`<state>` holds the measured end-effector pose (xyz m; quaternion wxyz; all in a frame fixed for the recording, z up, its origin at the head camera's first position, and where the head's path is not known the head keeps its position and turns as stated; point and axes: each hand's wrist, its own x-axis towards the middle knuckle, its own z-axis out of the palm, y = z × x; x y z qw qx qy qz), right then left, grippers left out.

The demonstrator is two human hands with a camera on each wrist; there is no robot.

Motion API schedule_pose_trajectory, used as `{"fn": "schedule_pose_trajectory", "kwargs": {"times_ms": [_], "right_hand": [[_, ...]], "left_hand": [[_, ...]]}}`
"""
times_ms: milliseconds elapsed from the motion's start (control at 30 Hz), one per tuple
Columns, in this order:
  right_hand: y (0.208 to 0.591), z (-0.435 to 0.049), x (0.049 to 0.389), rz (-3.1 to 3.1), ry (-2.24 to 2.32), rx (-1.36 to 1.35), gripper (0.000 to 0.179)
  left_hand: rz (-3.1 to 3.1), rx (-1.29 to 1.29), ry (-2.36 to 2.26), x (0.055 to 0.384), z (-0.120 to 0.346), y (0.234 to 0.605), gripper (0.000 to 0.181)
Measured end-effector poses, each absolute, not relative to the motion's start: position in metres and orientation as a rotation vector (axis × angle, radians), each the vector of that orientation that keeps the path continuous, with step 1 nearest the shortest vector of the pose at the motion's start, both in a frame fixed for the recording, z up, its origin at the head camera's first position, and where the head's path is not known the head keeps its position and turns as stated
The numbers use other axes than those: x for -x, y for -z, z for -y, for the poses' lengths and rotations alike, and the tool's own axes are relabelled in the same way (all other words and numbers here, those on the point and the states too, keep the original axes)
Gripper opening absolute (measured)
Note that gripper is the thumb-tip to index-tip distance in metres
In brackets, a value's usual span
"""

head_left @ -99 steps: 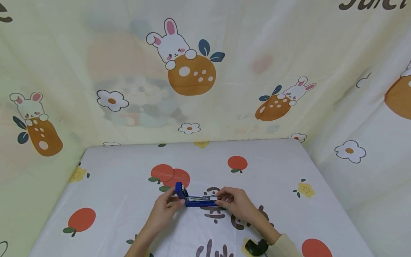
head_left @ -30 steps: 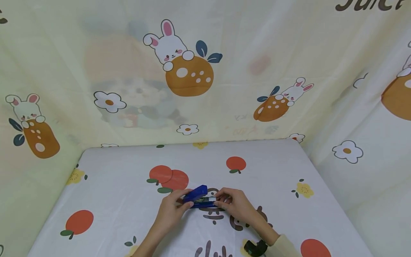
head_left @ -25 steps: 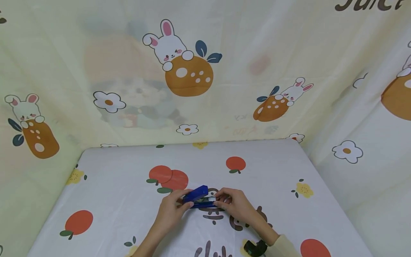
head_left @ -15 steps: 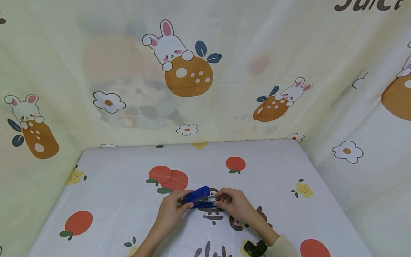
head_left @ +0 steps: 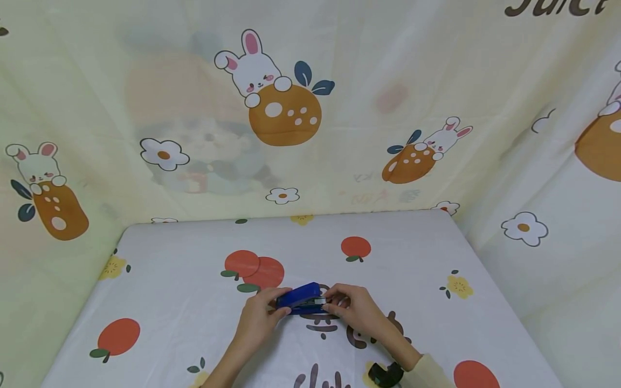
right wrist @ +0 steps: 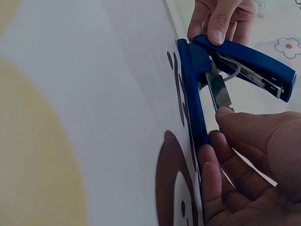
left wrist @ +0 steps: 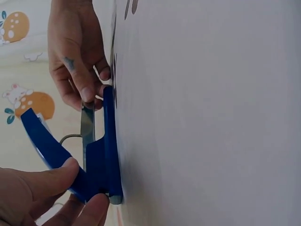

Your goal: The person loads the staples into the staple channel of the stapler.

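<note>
A blue stapler point(head_left: 298, 295) lies across the middle of the table, its top arm point(right wrist: 256, 59) raised at an angle over the metal staple magazine point(right wrist: 219, 89). My left hand point(head_left: 259, 318) grips the hinge end, the thumb resting on the top arm. At the opposite end, my right hand point(head_left: 356, 308) pinches the front of the magazine between thumb and fingers. In the left wrist view the blue base point(left wrist: 111, 141) stays against the tablecloth, with a gap between it and the magazine. The right fingers hide the magazine's tip.
The white tablecloth point(head_left: 170, 280) carries printed fruit and flowers. A black curved object point(head_left: 386, 374) sits by the right sleeve point(head_left: 429, 373). Patterned curtains point(head_left: 339, 161) hang behind and at both sides of the table.
The stapler's top arm has swung from standing upright at the left down to a low slant over the magazine. My left hand moved slightly right with it; the right hand kept its pinch.
</note>
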<state>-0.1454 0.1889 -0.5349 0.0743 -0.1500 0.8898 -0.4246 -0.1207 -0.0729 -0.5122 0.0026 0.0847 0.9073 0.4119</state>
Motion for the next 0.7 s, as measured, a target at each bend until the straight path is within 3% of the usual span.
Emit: {"fn": "schedule_pose_trajectory", "kwargs": {"times_ms": [700], "right_hand": [[0.5377, -0.1894, 0.1462, -2.677, 1.276, 0.451, 0.011]], "left_hand": [[-2.854, -0.307, -1.326, 0.121, 0.0729, 0.5154, 0.039]]}}
